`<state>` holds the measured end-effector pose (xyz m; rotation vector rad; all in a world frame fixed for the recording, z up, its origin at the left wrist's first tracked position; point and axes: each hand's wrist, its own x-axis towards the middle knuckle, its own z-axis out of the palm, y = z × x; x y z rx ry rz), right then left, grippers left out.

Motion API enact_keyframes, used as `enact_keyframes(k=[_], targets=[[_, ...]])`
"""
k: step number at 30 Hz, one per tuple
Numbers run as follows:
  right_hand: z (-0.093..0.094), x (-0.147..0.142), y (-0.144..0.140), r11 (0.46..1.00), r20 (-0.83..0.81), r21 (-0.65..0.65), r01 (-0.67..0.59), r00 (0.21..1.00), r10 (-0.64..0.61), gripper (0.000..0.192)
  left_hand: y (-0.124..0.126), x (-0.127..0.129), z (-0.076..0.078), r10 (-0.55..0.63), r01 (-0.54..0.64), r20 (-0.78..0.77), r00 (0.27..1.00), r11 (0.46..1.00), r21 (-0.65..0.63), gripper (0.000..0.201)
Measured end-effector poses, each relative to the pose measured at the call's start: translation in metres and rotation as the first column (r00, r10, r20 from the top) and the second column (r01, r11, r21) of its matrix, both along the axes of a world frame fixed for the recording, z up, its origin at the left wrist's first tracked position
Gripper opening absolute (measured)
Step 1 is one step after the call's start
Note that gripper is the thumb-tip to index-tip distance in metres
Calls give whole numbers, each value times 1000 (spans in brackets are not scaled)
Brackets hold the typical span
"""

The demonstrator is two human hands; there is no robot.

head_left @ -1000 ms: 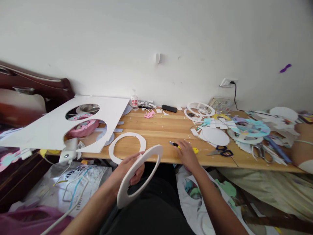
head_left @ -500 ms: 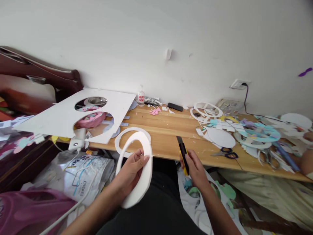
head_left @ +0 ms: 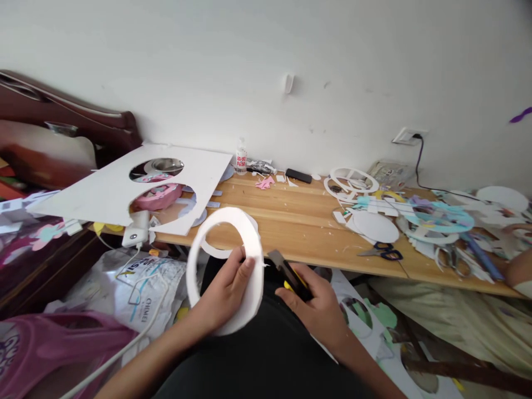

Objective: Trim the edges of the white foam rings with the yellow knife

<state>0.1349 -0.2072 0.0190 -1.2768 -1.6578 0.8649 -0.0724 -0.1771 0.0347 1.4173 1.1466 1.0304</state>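
A thick white foam ring (head_left: 195, 266) is tilted up above my lap, with my left hand (head_left: 228, 285) closed around its right side, thumb on the near face. My right hand (head_left: 316, 305) is wrapped around a black and yellow utility knife (head_left: 291, 277). Its blade points up and left, close to the ring's right edge but apart from it. A small white shred sticks out from that edge. Behind the held ring, another white ring (head_left: 211, 250) lies at the front of the wooden table (head_left: 286, 213), partly hidden.
On the left lies a white board (head_left: 103, 185) with round holes. Scissors (head_left: 382, 251), white discs (head_left: 374, 226) and coloured scraps cover the table's right side. A bottle (head_left: 241, 158) and a black phone (head_left: 298, 175) stand near the wall. Another person's arm (head_left: 519, 266) shows at far right.
The utility knife in my right hand has moved left and down, nearer the foam ring, its blade now leaning further left. My left hand has turned the ring to face me more.
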Motion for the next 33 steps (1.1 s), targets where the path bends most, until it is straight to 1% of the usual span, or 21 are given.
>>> enact_keyframes(k=[1, 3, 5, 7, 11, 13, 15, 18, 19, 20, 22, 25, 26, 27, 28, 30, 31, 32, 33], targets=[[2, -2, -1, 998, 0, 26, 51, 999, -51, 28, 0, 0, 4, -30, 31, -18, 999, 999, 10, 29], [6, -8, -1, 989, -22, 73, 125, 992, -124, 24, -1, 1, 10, -83, 84, 7, 996, 996, -27, 29], [10, -13, 0, 986, -37, 91, 140, 990, -137, 23, -2, 3, 13, -96, 103, 76, 992, 990, -96, 29], [13, -18, 4, 984, -20, 98, 146, 989, -145, 24, -3, 6, 13, -95, 111, 128, 987, 986, -126, 27], [18, -25, 11, 969, 34, 150, 198, 978, -205, 21, -4, 8, 10, -92, 106, 147, 985, 990, -90, 20], [18, -27, 12, 962, 55, 195, 193, 977, -208, 16, -2, 8, 9, -93, 103, 134, 987, 993, -66, 20], [18, -27, 12, 956, 76, 237, 173, 978, -196, 10, 0, 8, 8, -119, 131, 156, 981, 989, -65, 21], [17, -25, 11, 957, 89, 263, 125, 984, -153, 4, 2, 10, 9, -213, 261, 298, 931, 956, -133, 25], [17, -24, 11, 956, 91, 270, 115, 985, -145, 3, 2, 11, 9, -238, 302, 334, 912, 941, -154, 25], [16, -24, 11, 954, 97, 280, 109, 985, -141, 3, 3, 12, 10, -256, 325, 338, 906, 931, -166, 24], [15, -24, 11, 944, 114, 314, 104, 983, -147, 4, 3, 13, 12, -262, 302, 244, 934, 942, -148, 22], [14, -23, 10, 920, 156, 387, 66, 978, -136, 6, 3, 9, 13, -225, 225, 19, 974, 974, -28, 21], [14, -21, 10, 904, 172, 423, 64, 974, -149, 7, 3, 7, 13, -231, 232, -47, 972, 973, 5, 20], [14, -17, 9, 882, 183, 463, 85, 965, -189, 7, 3, 4, 12, -263, 266, -107, 959, 964, 17, 20], [14, -12, 8, 854, 180, 500, 141, 948, -262, 6, 4, 0, 11, -314, 319, -160, 936, 948, 6, 19], [17, 2, 7, 769, 106, 538, 345, 877, -468, 6, 5, -8, 9, -429, 425, -233, 873, 903, -70, 19], [19, 11, 6, 720, 56, 526, 452, 827, -560, 9, 7, -11, 8, -463, 449, -235, 855, 887, -113, 19], [20, 19, 5, 690, 24, 493, 529, 785, -619, 13, 9, -14, 8, -471, 449, -206, 858, 882, -146, 20], [20, 27, 3, 690, 20, 455, 563, 769, -639, 18, 11, -17, 8, -457, 433, -146, 877, 885, -171, 20]])
